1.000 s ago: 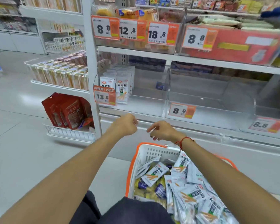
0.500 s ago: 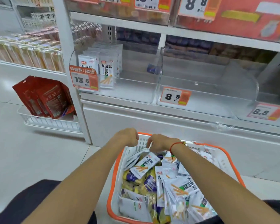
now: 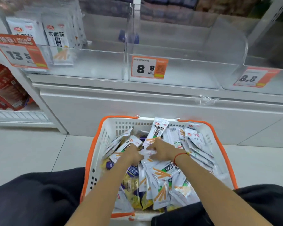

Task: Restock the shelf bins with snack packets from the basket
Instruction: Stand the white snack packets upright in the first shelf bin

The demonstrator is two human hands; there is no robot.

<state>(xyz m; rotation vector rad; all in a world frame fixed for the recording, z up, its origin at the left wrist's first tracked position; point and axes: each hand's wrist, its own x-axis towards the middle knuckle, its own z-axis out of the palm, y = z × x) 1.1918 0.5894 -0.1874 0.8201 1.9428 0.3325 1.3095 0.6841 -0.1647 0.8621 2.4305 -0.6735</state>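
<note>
Seemingly gripping glossy packets (image 3: 157, 130), perforated basket (image 3: 121, 126)

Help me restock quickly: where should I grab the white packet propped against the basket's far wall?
Probably pinch the white packet by its free top edge, coming from above: it leans tilted against the basket wall, its lower end buried under other packets and both hands.

Head camera looks steeply down, close over the basket (image 3: 103, 134)

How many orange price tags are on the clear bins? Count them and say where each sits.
3. The 13.5 tag on the left bin, the 8.8 tag on the middle bin, another 8.8 tag on the right bin. More may lie outside the frame.
</note>
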